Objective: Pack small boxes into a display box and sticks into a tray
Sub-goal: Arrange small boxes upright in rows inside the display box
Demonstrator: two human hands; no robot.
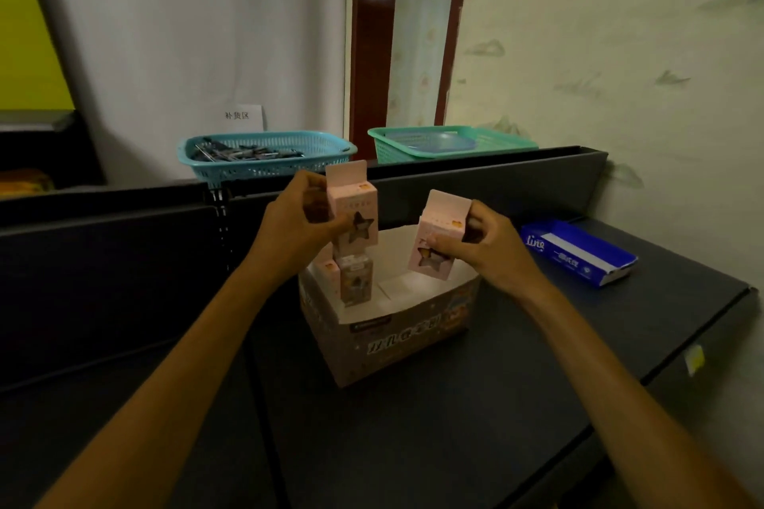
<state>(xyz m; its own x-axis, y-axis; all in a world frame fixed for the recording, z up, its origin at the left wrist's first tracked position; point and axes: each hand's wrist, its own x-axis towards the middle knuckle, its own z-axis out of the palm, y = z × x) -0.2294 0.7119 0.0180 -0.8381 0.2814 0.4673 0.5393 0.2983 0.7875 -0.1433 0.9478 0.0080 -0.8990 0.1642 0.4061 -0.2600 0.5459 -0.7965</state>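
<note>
An open cardboard display box (397, 343) stands on the dark shelf in front of me. Two small pink boxes (355, 281) stand upright in its left rear corner. My left hand (295, 219) grips another small pink box with a star window (353, 211) above those two. My right hand (483, 244) holds a second pink star-window box (438, 236), tilted, over the right half of the display box. A blue basket (264, 157) with dark sticks sits on the ledge behind.
A green basket (450, 143) with a bluish plate inside sits on the back ledge to the right. A blue tray-like box (578, 252) lies on the shelf at the right. The shelf's right edge drops off near the wall.
</note>
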